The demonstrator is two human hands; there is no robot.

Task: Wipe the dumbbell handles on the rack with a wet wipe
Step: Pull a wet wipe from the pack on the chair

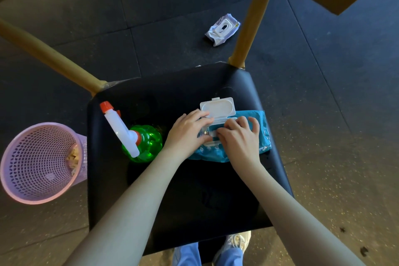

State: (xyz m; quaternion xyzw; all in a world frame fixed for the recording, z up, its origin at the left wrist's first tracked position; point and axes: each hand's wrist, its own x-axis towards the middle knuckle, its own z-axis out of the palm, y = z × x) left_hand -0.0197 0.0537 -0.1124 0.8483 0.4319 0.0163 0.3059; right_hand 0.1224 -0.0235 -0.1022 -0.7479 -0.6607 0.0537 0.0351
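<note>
forearms reach down over the black chair seat [194, 190], where the blue wet wipe pack [259, 127] lies with its white lid [218, 108] flipped open. left hand [187, 129] presses straight fingers on the pack beside the opening. right hand [239, 134] curls its fingers at the opening; whether it pinches a wipe, cannot tell.

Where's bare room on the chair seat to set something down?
Near half of the seat, between the forearms, is bare. A narrower bare strip runs along the back edge, behind the spray bottle and the open lid. Crowded: the middle band, bottle beside wipe pack, left hand and right hand on it.
</note>
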